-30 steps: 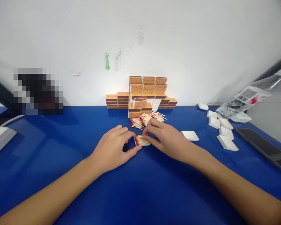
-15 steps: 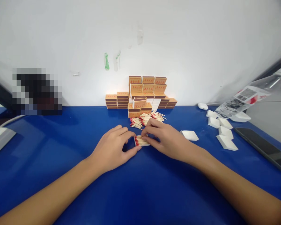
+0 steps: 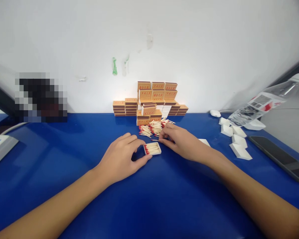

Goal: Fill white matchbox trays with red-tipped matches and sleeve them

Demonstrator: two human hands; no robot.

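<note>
A small white matchbox tray [image 3: 160,152] lies on the blue table with several red-headed matches [image 3: 152,148] lined up inside, heads to the left. My left hand [image 3: 123,156] grips its left end between thumb and forefinger. Just above and right of the tray, my right hand [image 3: 178,141] pinches a single match [image 3: 154,140], its red head pointing left. Behind that hand spreads a loose pile of matches [image 3: 149,128], partly covered by the fingers.
Stacked matchboxes [image 3: 158,94] stand against the wall behind the pile. To the right lie several white trays [image 3: 239,141], a dark phone [image 3: 279,157], a white earbud case [image 3: 215,113] and a tilted plastic bottle [image 3: 261,101]. A white device [image 3: 2,149] sits at left.
My right hand has moved from over the tray up and to the right, and a match now shows in its fingertips. My left hand stays at the tray.
</note>
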